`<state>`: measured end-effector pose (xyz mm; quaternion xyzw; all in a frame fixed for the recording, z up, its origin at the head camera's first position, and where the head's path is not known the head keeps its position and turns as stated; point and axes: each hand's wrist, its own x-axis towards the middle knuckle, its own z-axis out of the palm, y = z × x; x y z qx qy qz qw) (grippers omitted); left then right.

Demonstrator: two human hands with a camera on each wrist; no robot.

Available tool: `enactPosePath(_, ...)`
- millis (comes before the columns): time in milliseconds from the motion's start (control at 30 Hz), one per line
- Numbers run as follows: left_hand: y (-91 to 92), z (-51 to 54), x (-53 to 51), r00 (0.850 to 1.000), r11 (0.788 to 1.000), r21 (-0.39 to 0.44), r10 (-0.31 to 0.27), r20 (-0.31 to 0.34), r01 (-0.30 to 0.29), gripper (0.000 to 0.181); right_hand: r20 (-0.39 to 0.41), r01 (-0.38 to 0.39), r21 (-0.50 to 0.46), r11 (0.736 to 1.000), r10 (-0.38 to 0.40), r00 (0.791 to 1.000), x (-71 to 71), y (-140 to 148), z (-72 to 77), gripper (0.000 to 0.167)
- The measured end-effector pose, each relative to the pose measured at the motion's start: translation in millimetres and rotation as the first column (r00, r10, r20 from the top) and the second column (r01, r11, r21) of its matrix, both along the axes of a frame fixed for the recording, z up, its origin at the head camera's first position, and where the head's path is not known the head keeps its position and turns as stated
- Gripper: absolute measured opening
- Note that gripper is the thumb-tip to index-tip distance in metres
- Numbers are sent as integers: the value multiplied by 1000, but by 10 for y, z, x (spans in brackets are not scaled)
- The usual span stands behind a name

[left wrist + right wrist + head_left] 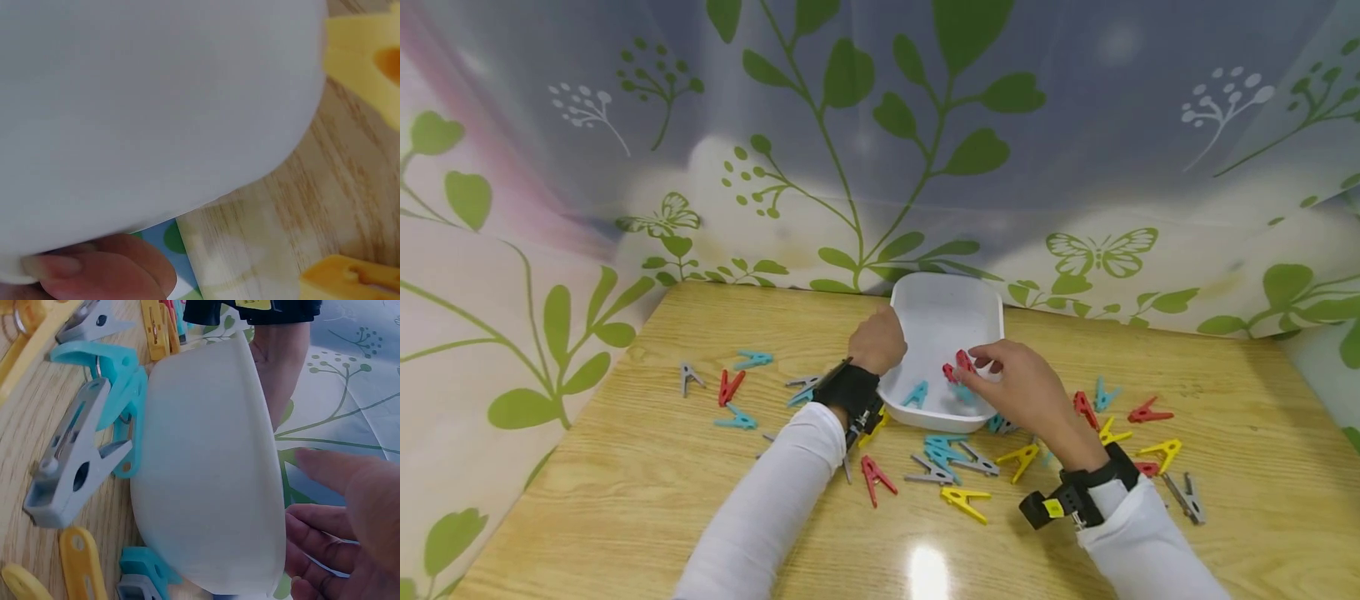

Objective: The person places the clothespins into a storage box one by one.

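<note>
A white plastic basin [943, 312] stands at the back of the table. My left hand [877, 340] grips its left rim; in the left wrist view, fingers [103, 278] show under the rim. Over the basin's right side hovers my right hand [1026, 392]. Close to its fingertips is a red clothespin [965, 361], inside the basin's outline. In the right wrist view, the thumb [331, 469] and fingers stand apart, with no clothespin visible between them. Blue clothespins [915, 395] lie in the basin, one partly covered by the red.
Several clothespins lie around the basin: blue ones [943, 450], a yellow one [966, 502] and a red one [877, 478] in front, grey ones [1187, 497] at the right, others at the left. A patterned curtain [865, 167] hangs behind the wooden table [625, 492].
</note>
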<state>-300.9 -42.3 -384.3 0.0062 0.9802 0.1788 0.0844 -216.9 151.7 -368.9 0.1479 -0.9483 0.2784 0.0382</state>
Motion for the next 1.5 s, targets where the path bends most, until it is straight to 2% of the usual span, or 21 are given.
enactPosePath(233, 19, -5, 1, 1000, 1000, -7, 0, 8, 0, 39, 3, 15, -46, 999, -15, 1000, 27, 49, -34, 36)
enactPosePath(400, 9, 4, 11, 1000, 1000, -10, 0, 11, 1, 40, -46, 36, -140, 990, -43, 998, 57, 124, -39, 31)
enactPosePath(500, 1, -3, 12, 1000, 1000, -5, -5, 14, 5, 41, -57, 50, -188, 981, -62, 996, 81, 198, -30, 32)
enactPosePath(667, -5, -10, 6, 1000, 1000, 2, -12, 12, 12, 41, -45, 96, -210, 973, -108, 993, 97, 383, -53, 35)
enactPosePath(800, -9, -10, -3, 1000, 1000, -3, -14, 11, 14, 40, -41, 117, -194, 974, -127, 991, 99, 523, -77, 36)
enactPosePath(1033, 6, -21, -12, 1000, 1000, -8, -11, 13, 11, 38, -89, 147, -149, 978, -161, 983, 133, 783, -126, 33)
enactPosePath(1167, 5, -32, -18, 1000, 1000, -8, -7, 12, 7, 36, -26, 182, -133, 974, -187, 982, 183, 1009, -126, 39)
enactPosePath(1333, 5, -34, -23, 1000, 1000, -6, 0, 18, 0, 36, 65, 240, -89, 967, -235, 970, 213, 1398, -152, 43)
enactPosePath(1467, 3, -31, -21, 1000, 1000, -5, -7, 18, 7, 38, 98, 241, -24, 970, -238, 966, 263, 1685, -191, 39)
enactPosePath(1500, 2, -32, -21, 1000, 1000, -8, -9, 17, 9, 39, 115, 221, -5, 975, -219, 969, 283, 1748, -197, 40)
